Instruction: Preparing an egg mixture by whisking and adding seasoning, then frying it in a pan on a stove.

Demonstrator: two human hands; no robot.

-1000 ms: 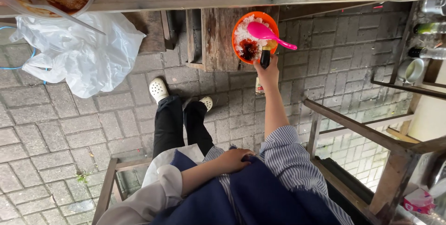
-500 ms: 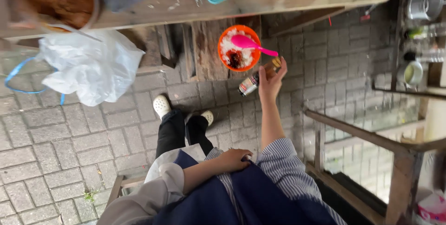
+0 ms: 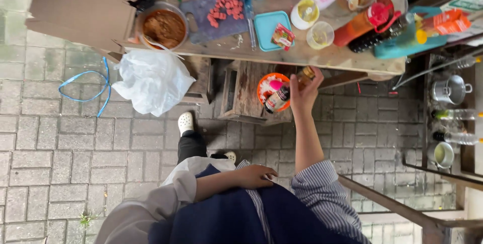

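My right hand [image 3: 303, 98] is raised in front of me, shut on a small dark sauce bottle [image 3: 277, 98] with a pale label, held at a slant. The bottle hangs over an orange bowl [image 3: 262, 84] of food with a pink spoon in it. The bowl stands on a low wooden stool [image 3: 241, 100] under the edge of a wooden table [image 3: 302, 58]. My left hand [image 3: 256, 176] rests on my lap on dark blue cloth, holding nothing, its fingers loosely curled.
On the table are a pot of brown sauce [image 3: 162, 26], a board with red slices [image 3: 224, 12], a teal lid [image 3: 269, 27], cups and bottles. A white plastic bag [image 3: 151, 80] hangs at the left. Metal pots [image 3: 449, 90] stand at the right, and a metal rail [image 3: 392, 203] runs nearby.
My right hand has lifted the bottle from beside the bowl and tilted it. The view has swung up, so the table top now shows. My left hand has stayed on my lap.
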